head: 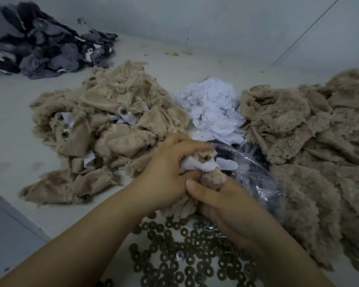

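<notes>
- Head view: plush piece (212, 179) held between both hands, above the washers (174, 255) on the bench (8, 112).
- Left hand (170, 170) pinches its upper end with curled fingers (184, 141); right hand (226, 206) grips the lower end.
- Long axis roughly upright; centre stud, perhaps, but it is blurred.

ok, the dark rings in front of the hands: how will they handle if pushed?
The dark rings lie flat and loose, so a push probably scatters them rather than rolling them. Thin and small: likely fiddly to pinch singly.
</notes>
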### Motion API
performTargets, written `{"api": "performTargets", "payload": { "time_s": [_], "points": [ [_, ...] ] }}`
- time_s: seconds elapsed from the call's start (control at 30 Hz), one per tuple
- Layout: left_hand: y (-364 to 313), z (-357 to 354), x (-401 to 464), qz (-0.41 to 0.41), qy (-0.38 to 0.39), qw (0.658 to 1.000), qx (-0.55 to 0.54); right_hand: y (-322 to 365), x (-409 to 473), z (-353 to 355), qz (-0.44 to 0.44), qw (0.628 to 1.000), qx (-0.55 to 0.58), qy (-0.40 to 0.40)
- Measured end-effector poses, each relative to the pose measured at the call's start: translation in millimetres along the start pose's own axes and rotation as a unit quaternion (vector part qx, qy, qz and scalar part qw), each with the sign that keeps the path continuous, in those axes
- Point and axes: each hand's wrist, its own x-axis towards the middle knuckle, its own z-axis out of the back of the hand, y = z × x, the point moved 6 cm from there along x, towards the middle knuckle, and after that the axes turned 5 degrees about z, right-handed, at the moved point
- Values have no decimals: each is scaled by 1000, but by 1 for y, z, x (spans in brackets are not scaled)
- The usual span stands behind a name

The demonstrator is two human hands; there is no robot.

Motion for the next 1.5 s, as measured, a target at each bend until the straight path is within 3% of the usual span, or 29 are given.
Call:
{"api": "performTargets", "payload": {
  "time_s": [0.13, 0.33, 0.43, 0.53, 0.6, 0.67, 0.77, 0.8, 1.0, 1.13, 1.37, 1.43, 1.5],
  "points": [
    [4, 13, 3, -6, -36, 999, 7, -5, 2, 8, -7, 994, -99, -38],
    [-3, 41, 15, -57, -120, 991, -5, -15, 7, 3, -51, 991, -109, -66],
    [-13, 57, 20, -112, -188, 974, 50, -19, 8, -4, -64, 985, -149, -53],
    [-13, 82, 33, -177, -244, 937, 175, -17, 11, -4, -67, 976, -193, -70],
    [3, 93, 47, -175, -246, 910, 284, -10, 16, -5, -61, 970, -224, -77],
    [36, 94, 62, -114, -203, 882, 410, -3, 21, -8, -50, 963, -255, -76],
    [99, 76, 69, 50, 1, 852, 521, 4, 28, -14, -34, 950, -300, -76],
    [111, 72, 67, 67, 28, 847, 527, 5, 30, -15, -28, 946, -314, -80],
    [84, 69, 62, -26, -65, 888, 455, 14, 29, -7, 11, 913, -389, -125],
    [51, 52, 54, -74, -73, 898, 427, 26, 22, 8, 77, 862, -471, -171],
    [18, -13, 39, -117, 18, 907, 405, 62, 0, 42, 195, 682, -648, -278],
    [9, -30, 36, -134, 30, 905, 403, 73, -6, 53, 201, 640, -674, -310],
    [2, -44, 34, -146, 48, 903, 401, 80, -12, 70, 157, 621, -690, -339]
  ]
}}
